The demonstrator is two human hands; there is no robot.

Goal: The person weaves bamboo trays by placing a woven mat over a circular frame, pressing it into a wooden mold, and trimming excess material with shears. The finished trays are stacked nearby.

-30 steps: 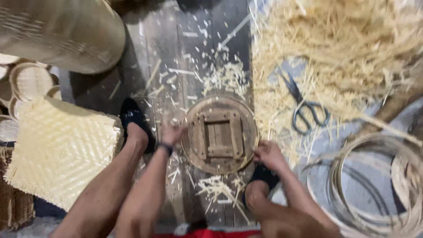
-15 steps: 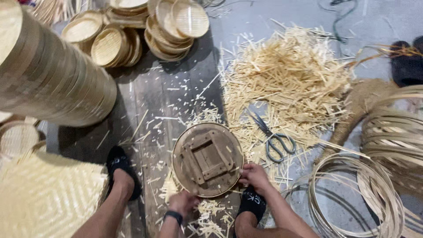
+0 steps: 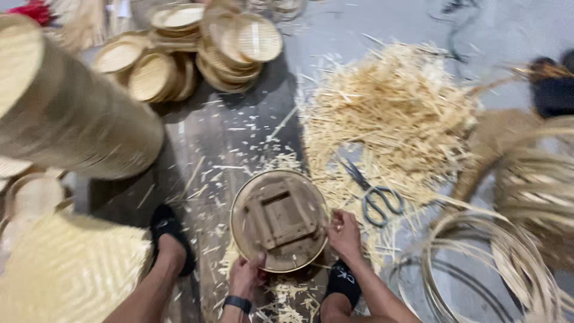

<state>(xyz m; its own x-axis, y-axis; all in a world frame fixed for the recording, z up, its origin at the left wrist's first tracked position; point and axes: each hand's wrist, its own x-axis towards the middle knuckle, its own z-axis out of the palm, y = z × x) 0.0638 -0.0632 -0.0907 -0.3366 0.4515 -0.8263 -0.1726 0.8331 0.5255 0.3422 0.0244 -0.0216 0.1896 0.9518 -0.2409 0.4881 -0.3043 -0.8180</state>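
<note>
A person seated on a workshop floor grips a round bamboo steamer frame (image 3: 279,220) at lower centre of the frame, its wooden cross-slats facing up. The left hand (image 3: 246,276) clasps the near rim from below; the right hand (image 3: 345,233) pinches the rim's right edge. Black-handled scissors (image 3: 373,197) lie just right of the frame, at the foot of a heap of bamboo shavings (image 3: 388,113) filling the upper right. Finished woven lids (image 3: 197,54) are stacked at upper left-centre, a tall cylinder of stacked rings (image 3: 66,119) lies at left, a woven mat (image 3: 66,272) fills the lower left, and coiled bamboo strips (image 3: 490,269) sit at lower right.
</note>
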